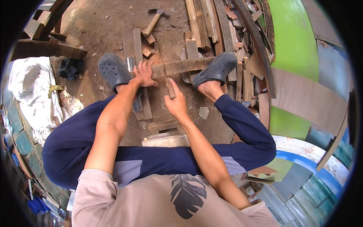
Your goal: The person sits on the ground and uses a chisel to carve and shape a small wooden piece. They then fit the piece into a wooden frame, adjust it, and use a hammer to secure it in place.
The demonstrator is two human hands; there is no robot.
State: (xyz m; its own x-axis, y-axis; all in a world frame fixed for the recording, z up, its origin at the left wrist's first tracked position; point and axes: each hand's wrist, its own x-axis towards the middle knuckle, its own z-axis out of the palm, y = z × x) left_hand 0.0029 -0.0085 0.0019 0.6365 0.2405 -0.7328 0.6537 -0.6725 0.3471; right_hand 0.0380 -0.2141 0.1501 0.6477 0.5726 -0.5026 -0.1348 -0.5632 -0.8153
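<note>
A wooden board lies crosswise between my feet, raised on other timber. My left hand rests on its left part with the fingers spread, pressing down and gripping nothing. My right hand is closed round the wooden handle of a handsaw, close to the board's near edge. The saw's thin blade shows nearly edge-on and crosses the board just right of my left hand, pointing away from me. A grey clog on my left foot and another clog on my right foot stand by the board's two ends.
A hammer lies on the dirt floor beyond the board, near small wood blocks. Long planks and offcuts are piled at the right beside green panels. At the left are a white cloth sack and a wooden frame.
</note>
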